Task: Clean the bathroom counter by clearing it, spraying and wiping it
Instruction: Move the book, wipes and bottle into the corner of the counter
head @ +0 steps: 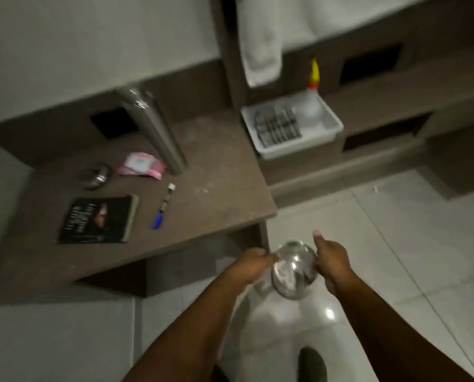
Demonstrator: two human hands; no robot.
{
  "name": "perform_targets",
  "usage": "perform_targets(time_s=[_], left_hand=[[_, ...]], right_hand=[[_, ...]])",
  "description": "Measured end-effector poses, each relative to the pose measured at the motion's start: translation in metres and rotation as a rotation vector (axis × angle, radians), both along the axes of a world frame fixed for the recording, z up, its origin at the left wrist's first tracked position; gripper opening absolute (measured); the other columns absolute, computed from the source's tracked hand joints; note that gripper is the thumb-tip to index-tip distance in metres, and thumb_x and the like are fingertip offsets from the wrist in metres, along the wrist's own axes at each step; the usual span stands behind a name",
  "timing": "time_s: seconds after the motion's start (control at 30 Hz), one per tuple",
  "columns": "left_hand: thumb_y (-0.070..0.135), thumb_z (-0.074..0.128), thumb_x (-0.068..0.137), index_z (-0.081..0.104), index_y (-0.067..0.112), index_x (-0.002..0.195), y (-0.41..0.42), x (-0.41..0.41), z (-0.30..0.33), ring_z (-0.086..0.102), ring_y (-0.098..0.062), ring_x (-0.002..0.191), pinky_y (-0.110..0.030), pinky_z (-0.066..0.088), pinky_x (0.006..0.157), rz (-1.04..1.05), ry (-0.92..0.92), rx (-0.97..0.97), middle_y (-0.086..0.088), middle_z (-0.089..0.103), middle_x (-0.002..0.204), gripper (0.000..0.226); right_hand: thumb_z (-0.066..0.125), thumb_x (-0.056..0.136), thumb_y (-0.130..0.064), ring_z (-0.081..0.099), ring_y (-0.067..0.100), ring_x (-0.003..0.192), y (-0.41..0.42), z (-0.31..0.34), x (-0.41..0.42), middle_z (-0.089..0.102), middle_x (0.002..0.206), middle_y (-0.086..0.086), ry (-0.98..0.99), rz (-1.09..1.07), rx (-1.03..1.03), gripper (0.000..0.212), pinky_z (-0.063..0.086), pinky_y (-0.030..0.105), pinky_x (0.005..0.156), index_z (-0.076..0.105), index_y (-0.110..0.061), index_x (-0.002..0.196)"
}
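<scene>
A round shiny steel pot (293, 268) is held between both my hands above the tiled floor, just off the counter's front right corner. My left hand (247, 264) grips its left side and my right hand (331, 259) its right side, thumb up. The brown counter (216, 188) carries a tall steel bottle (153, 128), a small steel bowl (95, 175), a pink packet (142, 166), a black book (98, 219) and a blue-handled pen-like item (163, 206). The frame is blurred.
A white plastic tray (329, 125) with a wire rack and a yellow-topped spray bottle (313, 75) sits on a lower shelf to the right. A white towel (260, 42) hangs above it. Glossy light floor tiles (395, 257) lie below; a dark shoe (311, 362) shows at the bottom.
</scene>
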State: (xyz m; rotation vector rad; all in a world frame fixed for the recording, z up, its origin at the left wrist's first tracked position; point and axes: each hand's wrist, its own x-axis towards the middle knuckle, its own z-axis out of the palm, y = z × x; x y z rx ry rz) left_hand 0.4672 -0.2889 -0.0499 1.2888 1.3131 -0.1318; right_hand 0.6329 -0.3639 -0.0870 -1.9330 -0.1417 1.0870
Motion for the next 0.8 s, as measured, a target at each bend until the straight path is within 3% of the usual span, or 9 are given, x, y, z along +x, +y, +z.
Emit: perform_targets(time_s=[0.13,0.2,0.27,0.33,0.4,0.5,0.6,0.73,0.8], left_hand=[[0.044,0.061,0.089,0.065,0.01,0.109,0.045,-0.039,0.07,0.053,-0.017,0.086,-0.03,0.046,0.077,-0.108,-0.01,0.152,-0.014,0.063,0.109,0.039],[0.046,0.061,0.088,0.063,0.01,0.117,0.066,-0.07,0.095,0.056,-0.018,0.081,-0.031,0.047,0.072,-0.097,0.001,0.194,-0.02,0.063,0.109,0.046],[0.045,0.061,0.088,0.065,0.009,0.104,0.085,-0.105,0.114,0.059,-0.021,0.073,-0.035,0.049,0.072,-0.062,-0.019,0.227,-0.027,0.062,0.097,0.04],[0.044,0.063,0.087,0.063,0.013,0.083,0.102,-0.142,0.123,0.053,-0.021,0.062,-0.032,0.043,0.067,0.004,-0.044,0.286,-0.017,0.057,0.079,0.031],[0.043,0.064,0.085,0.066,0.011,0.088,0.119,-0.179,0.123,0.054,-0.019,0.068,-0.03,0.043,0.067,0.088,-0.034,0.357,-0.007,0.059,0.078,0.032],[0.041,0.064,0.084,0.065,0.014,0.101,0.136,-0.233,0.112,0.062,-0.021,0.086,-0.032,0.047,0.076,0.211,-0.004,0.454,-0.005,0.066,0.095,0.032],[0.034,0.067,0.084,0.062,0.007,0.118,0.146,-0.281,0.094,0.062,-0.026,0.106,-0.029,0.045,0.084,0.359,0.042,0.483,-0.01,0.065,0.117,0.044],[0.024,0.068,0.084,0.066,0.014,0.112,0.158,-0.323,0.067,0.064,-0.024,0.097,-0.032,0.051,0.088,0.622,-0.017,0.43,-0.008,0.069,0.112,0.03],[0.026,0.067,0.083,0.064,0.018,0.109,0.164,-0.332,0.056,0.063,-0.023,0.096,-0.036,0.052,0.09,0.722,-0.02,0.42,-0.004,0.068,0.11,0.027]], right_hand=[[0.055,0.094,-0.045,0.048,0.028,0.067,0.042,0.07,-0.03,0.047,0.067,0.01,-0.073,0.063,0.096,0.04,0.052,0.052,0.086,0.056,-0.009,0.077],[0.059,0.093,-0.042,0.057,0.029,0.081,0.064,0.096,-0.057,0.058,0.084,0.011,-0.08,0.086,0.147,0.03,0.052,0.049,0.093,0.063,-0.012,0.098],[0.06,0.093,-0.04,0.061,0.029,0.096,0.087,0.114,-0.09,0.064,0.101,0.01,-0.105,0.152,0.169,0.032,0.051,0.05,0.097,0.064,-0.012,0.107],[0.06,0.093,-0.04,0.064,0.028,0.092,0.109,0.126,-0.124,0.067,0.099,0.009,-0.145,0.252,0.178,0.028,0.055,0.048,0.09,0.065,-0.013,0.098],[0.06,0.092,-0.04,0.064,0.025,0.085,0.133,0.134,-0.161,0.067,0.098,0.011,-0.193,0.338,0.188,0.032,0.057,0.042,0.077,0.066,-0.011,0.103],[0.061,0.092,-0.04,0.062,0.023,0.087,0.166,0.14,-0.218,0.065,0.118,0.014,-0.287,0.451,0.163,0.049,0.055,0.04,0.08,0.057,-0.009,0.129],[0.062,0.092,-0.038,0.054,0.011,0.074,0.188,0.138,-0.268,0.063,0.118,0.013,-0.345,0.553,0.175,0.052,0.051,0.034,0.077,0.052,-0.008,0.134],[0.065,0.09,-0.037,0.059,0.029,0.116,0.217,0.129,-0.309,0.053,0.14,0.015,-0.383,0.794,0.17,0.065,0.054,0.041,0.092,0.041,-0.01,0.144],[0.066,0.089,-0.036,0.056,0.03,0.121,0.237,0.125,-0.32,0.055,0.139,0.014,-0.468,0.9,0.176,0.059,0.052,0.04,0.093,0.047,-0.01,0.139]])
